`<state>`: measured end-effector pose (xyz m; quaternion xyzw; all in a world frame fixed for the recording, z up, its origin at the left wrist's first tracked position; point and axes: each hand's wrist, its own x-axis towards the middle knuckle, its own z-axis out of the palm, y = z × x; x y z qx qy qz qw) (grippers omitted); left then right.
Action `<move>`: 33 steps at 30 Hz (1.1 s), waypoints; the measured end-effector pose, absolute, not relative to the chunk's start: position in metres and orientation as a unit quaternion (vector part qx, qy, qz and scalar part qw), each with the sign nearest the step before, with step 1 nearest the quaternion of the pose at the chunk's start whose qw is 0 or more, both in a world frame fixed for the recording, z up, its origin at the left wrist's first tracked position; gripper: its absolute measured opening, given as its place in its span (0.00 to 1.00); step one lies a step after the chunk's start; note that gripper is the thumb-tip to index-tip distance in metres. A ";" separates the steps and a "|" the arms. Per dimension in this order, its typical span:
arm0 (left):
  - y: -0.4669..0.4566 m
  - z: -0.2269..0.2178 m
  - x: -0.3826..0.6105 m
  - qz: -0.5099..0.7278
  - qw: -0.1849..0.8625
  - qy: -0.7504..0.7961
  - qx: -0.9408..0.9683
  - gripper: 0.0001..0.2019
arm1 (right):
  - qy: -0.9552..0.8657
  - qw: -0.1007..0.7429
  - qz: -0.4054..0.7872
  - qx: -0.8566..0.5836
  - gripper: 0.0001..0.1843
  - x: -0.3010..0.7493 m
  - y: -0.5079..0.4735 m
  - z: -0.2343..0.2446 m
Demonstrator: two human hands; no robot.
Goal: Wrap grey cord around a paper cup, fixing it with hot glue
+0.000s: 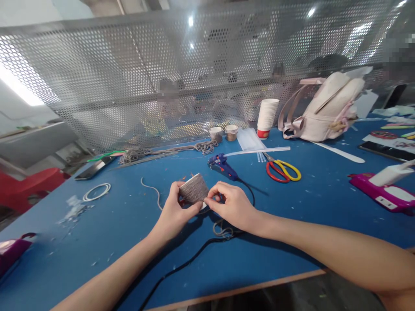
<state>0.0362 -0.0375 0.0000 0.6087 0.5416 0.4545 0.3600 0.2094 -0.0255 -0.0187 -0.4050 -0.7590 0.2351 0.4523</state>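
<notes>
While the left hand (173, 211) clasps the cord-wrapped cup (194, 189) in the head view, tilted and raised above the blue table (97, 233), the right hand (235, 203) works close beside it, thumb and forefinger pinched together at the cup's lower edge (whether they grip any cord is too small to tell). A loose loop of grey cord (223, 234) lies near the right wrist. Beyond the hands rests a blue glue gun (223, 167), with red-and-yellow scissors (275, 163) to its right and a stack of paper cups (268, 116) farther back.
</notes>
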 end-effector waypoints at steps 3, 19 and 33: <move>-0.038 0.002 0.037 0.452 0.357 0.545 0.609 0.18 | -0.752 0.447 0.243 -0.419 0.05 0.209 -0.025 -0.019; -0.036 -0.001 0.032 0.426 0.347 0.552 0.626 0.17 | -0.748 0.451 0.256 -0.414 0.07 0.212 -0.023 -0.019; -0.037 0.006 0.033 0.420 0.382 0.568 0.596 0.19 | -0.752 0.461 0.267 -0.387 0.08 0.216 -0.021 -0.018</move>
